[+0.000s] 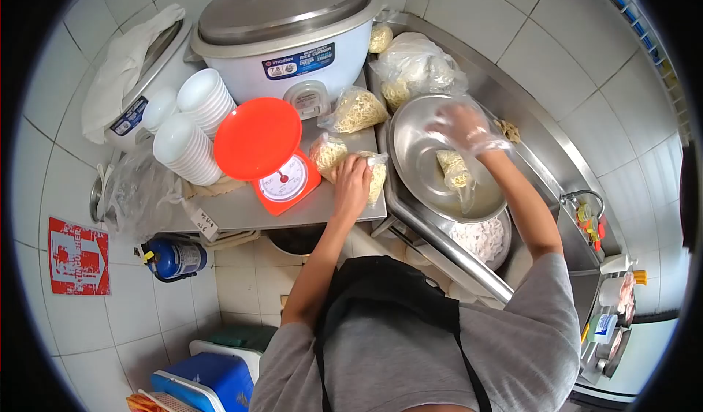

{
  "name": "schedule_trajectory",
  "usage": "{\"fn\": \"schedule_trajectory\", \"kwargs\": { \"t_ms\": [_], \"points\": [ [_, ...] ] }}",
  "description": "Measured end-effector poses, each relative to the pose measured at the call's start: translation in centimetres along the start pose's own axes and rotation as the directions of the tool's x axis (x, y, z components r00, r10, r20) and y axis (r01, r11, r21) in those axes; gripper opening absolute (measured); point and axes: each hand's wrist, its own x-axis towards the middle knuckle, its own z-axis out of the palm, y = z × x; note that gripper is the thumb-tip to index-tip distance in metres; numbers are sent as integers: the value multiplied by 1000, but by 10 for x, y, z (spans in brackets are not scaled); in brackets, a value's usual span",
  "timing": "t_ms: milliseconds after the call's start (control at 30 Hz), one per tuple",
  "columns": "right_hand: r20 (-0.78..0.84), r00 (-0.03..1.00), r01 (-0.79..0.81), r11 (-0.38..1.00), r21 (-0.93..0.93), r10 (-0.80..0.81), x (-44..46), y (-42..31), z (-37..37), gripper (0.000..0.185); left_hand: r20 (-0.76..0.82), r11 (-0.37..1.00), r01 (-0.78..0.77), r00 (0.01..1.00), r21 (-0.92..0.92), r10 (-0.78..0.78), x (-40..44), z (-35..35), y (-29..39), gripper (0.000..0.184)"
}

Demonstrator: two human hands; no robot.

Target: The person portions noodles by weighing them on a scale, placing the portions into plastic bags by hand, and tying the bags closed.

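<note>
My left hand [354,184] rests on the steel counter, its fingers curled on a small clear plastic bag of pale yellow shredded food [376,175]. A second filled bag [327,153] lies against its other side. My right hand [466,126], in a clear plastic glove, is over the upper part of a wide steel bowl [414,170]. Motion smears its fingers, and I see nothing held in them. Inside the bowl lies another bag of the yellow shreds [455,170], apart from the right hand.
An orange kitchen scale [287,185] stands left of my left hand. Behind it are stacked white bowls [187,148] and a large rice cooker [285,50]. More bags [356,110] sit at the back. Under the steel bowl, a pan holds white shreds [480,240].
</note>
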Motion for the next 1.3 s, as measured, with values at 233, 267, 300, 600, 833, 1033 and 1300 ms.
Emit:
{"fn": "schedule_trajectory", "kwargs": {
  "t_ms": [233,267,300,600,833,1033,1300],
  "points": [
    [265,897,-311,932,-189,353,-89,73,94,54,37,941,-174,980,-291,193,5,-10,73,46],
    [323,870,-332,927,-173,372,-90,82,96,48,154,918,-232,944,-322,292,11,3,75,52],
    [325,889,-253,938,-238,322,-72,97,86,43,229,928,-239,923,-287,308,18,15,79,56],
    [67,966,-254,856,451,251,-57,76,-20,29,737,829,339,665,-445,123,72,129,128,80],
    [-314,916,257,966,-14,-248,-87,69,4,47,658,978,-209,736,-7,161,46,210,70,45],
    [118,968,-166,921,-351,220,-86,63,95,43,774,983,-155,608,-102,176,51,209,82,41],
    [515,857,-453,504,735,19,-110,117,31,21,643,854,-160,593,-495,485,79,152,92,21]
  ]
}}
